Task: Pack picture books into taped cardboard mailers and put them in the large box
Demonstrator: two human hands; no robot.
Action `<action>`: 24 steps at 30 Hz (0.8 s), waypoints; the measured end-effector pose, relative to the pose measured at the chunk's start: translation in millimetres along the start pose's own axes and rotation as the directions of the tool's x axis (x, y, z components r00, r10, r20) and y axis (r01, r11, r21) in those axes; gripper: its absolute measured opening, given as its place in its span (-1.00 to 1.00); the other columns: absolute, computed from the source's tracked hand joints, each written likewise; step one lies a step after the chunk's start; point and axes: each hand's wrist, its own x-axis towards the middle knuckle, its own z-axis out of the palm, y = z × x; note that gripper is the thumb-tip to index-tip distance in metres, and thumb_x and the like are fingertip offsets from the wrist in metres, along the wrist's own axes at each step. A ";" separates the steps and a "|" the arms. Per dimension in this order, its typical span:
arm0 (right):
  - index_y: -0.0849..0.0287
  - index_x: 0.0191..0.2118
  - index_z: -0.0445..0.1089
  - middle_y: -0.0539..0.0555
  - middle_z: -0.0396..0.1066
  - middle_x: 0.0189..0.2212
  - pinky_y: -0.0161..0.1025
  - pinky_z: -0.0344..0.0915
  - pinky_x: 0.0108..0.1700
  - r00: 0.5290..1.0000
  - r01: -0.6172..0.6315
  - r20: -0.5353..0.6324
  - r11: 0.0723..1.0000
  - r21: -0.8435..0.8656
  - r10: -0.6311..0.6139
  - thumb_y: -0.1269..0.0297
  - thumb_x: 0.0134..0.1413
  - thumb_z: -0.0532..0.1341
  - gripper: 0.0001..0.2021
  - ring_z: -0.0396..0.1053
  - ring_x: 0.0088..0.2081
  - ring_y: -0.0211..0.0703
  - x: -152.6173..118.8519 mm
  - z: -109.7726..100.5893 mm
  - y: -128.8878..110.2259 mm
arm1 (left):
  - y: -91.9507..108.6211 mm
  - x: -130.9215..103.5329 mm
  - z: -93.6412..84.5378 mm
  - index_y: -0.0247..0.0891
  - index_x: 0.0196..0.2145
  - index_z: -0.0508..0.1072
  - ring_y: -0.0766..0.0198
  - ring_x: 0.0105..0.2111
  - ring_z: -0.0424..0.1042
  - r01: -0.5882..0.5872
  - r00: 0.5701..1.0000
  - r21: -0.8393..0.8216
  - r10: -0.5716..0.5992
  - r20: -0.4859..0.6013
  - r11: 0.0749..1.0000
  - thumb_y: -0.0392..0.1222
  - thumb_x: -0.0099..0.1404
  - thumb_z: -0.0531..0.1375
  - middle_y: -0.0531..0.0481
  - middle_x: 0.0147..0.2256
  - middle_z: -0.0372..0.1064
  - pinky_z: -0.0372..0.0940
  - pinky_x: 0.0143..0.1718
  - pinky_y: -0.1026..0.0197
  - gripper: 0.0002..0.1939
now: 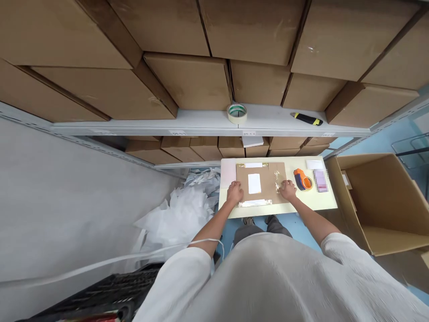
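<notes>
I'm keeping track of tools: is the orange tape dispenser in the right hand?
No, the orange tape dispenser lies on the table, apart from the right hand, which touches the cardboard package.

Soft light brightens my table (311,203), glare flecks the clear tape (277,176), the lower boxes (204,147) sit in shadow, and wide-angle distortion stretches my sleeves (355,257)

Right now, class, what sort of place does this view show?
Probably a storeroom packing area: cardboard boxes crowd the shelf, and an orange tape dispenser sits beside a taped package on the table.
</notes>
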 end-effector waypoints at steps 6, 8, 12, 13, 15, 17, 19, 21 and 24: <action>0.07 0.24 0.37 0.25 0.35 0.26 0.03 0.25 0.25 0.997 0.029 0.069 0.997 0.068 -0.033 0.18 0.26 0.23 -0.54 0.35 0.25 0.16 53.9 -22.9 -18.2 | 2.2 49.8 -4.7 -0.21 0.17 0.45 -0.06 0.22 0.43 0.112 0.994 -0.110 -0.111 0.015 0.988 -0.28 0.32 0.20 -0.26 0.20 0.46 0.29 0.26 -0.02 -0.54; 0.06 0.24 0.35 0.25 0.35 0.27 0.04 0.24 0.26 0.994 0.017 0.104 0.996 0.085 -0.026 0.16 0.26 0.23 -0.54 0.35 0.25 0.19 70.2 -24.4 -21.3 | 0.2 61.4 -2.5 -0.22 0.20 0.43 -0.08 0.25 0.42 0.161 0.986 -0.120 -0.155 0.055 0.980 -0.27 0.32 0.22 -0.27 0.23 0.46 0.28 0.27 -0.01 -0.51; 0.06 0.24 0.31 0.28 0.32 0.27 0.09 0.24 0.29 0.988 -0.009 0.154 0.996 0.086 -0.005 0.11 0.23 0.28 -0.51 0.36 0.25 0.25 92.2 -19.9 -23.8 | -6.2 74.3 4.3 -0.22 0.22 0.42 -0.10 0.26 0.42 0.200 0.978 -0.155 -0.189 0.083 0.967 -0.27 0.31 0.24 -0.27 0.21 0.48 0.26 0.29 -0.01 -0.49; 0.06 0.23 0.31 0.28 0.32 0.27 0.10 0.24 0.29 0.986 -0.018 0.166 0.996 0.086 0.003 0.09 0.21 0.29 -0.49 0.37 0.24 0.26 95.4 -17.8 -24.4 | -7.7 76.0 6.0 -0.22 0.22 0.43 -0.11 0.26 0.42 0.200 0.979 -0.170 -0.190 0.075 0.965 -0.27 0.31 0.24 -0.27 0.21 0.48 0.26 0.29 -0.02 -0.49; 0.06 0.21 0.31 0.29 0.31 0.26 0.12 0.25 0.29 0.983 -0.040 0.183 0.995 0.092 0.022 0.08 0.18 0.32 -0.48 0.36 0.24 0.27 99.5 -13.1 -25.9 | -10.1 78.6 8.9 -0.23 0.19 0.44 -0.12 0.24 0.43 0.207 0.978 -0.205 -0.200 0.055 0.957 -0.26 0.28 0.26 -0.29 0.19 0.49 0.26 0.30 -0.02 -0.49; 0.07 0.18 0.31 0.30 0.30 0.25 0.14 0.25 0.29 0.983 -0.057 0.180 0.994 0.098 0.039 0.08 0.15 0.34 -0.48 0.34 0.25 0.29 101.4 -8.8 -27.5 | -11.9 80.8 11.2 -0.22 0.17 0.45 -0.11 0.23 0.45 0.231 0.973 -0.257 -0.229 0.038 0.938 -0.23 0.24 0.30 -0.26 0.17 0.50 0.27 0.29 -0.01 -0.48; 0.07 0.16 0.30 0.32 0.29 0.25 0.16 0.24 0.30 0.985 -0.075 0.163 0.992 0.104 0.057 0.09 0.13 0.35 -0.48 0.30 0.27 0.31 102.3 -5.7 -28.6 | -13.4 83.6 12.6 -0.17 0.15 0.45 -0.08 0.19 0.48 0.279 0.958 -0.334 -0.283 0.038 0.900 -0.21 0.19 0.35 -0.19 0.13 0.53 0.30 0.24 0.02 -0.45; 0.07 0.15 0.29 0.32 0.28 0.24 0.18 0.22 0.30 0.986 -0.101 0.144 0.988 0.117 0.083 0.10 0.11 0.37 -0.48 0.30 0.27 0.30 102.8 -4.7 -29.0 | -14.8 87.0 13.3 -0.14 0.12 0.43 0.00 0.12 0.53 0.343 0.934 -0.423 -0.351 0.062 0.839 -0.20 0.14 0.39 -0.12 0.08 0.55 0.35 0.17 0.07 -0.43; 0.06 0.11 0.29 0.31 0.28 0.21 0.18 0.22 0.30 0.987 -0.140 0.104 0.979 0.149 0.125 0.09 0.08 0.39 -0.49 0.31 0.25 0.29 102.7 -7.0 -28.4 | -16.8 91.9 12.3 -0.15 0.07 0.41 0.10 -0.04 0.59 0.416 0.896 -0.521 -0.433 0.097 0.745 -0.20 0.12 0.41 -0.05 -0.06 0.57 0.40 0.01 0.16 -0.45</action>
